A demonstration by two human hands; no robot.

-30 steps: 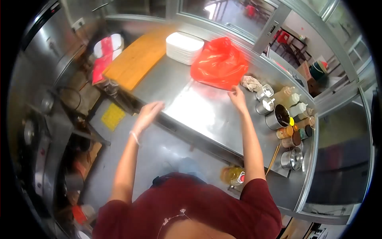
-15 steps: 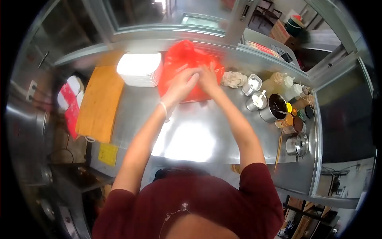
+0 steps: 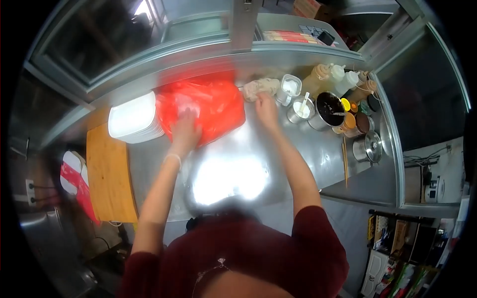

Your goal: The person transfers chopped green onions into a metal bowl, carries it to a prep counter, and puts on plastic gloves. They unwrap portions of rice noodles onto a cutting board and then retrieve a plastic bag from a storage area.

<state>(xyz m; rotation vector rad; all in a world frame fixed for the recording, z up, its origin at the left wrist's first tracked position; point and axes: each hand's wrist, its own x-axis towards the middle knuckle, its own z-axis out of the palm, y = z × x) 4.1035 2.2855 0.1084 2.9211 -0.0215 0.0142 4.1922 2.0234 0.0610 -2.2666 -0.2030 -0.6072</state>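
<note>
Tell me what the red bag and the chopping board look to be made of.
The red bag: thin, glossy plastic, judging by its creases and bright highlights. The board: probably wood or bamboo with a smooth finish, given its warm yellow-brown tone, though the grain is too faint to settle which.

A steel surface (image 3: 231,174) is framed along its far side by metal-edged windows (image 3: 194,30), and bright light is reflected near its middle. Grey floor (image 3: 343,223) is seen below, and shelves (image 3: 397,238) are crowded with items at the lower right.
</note>
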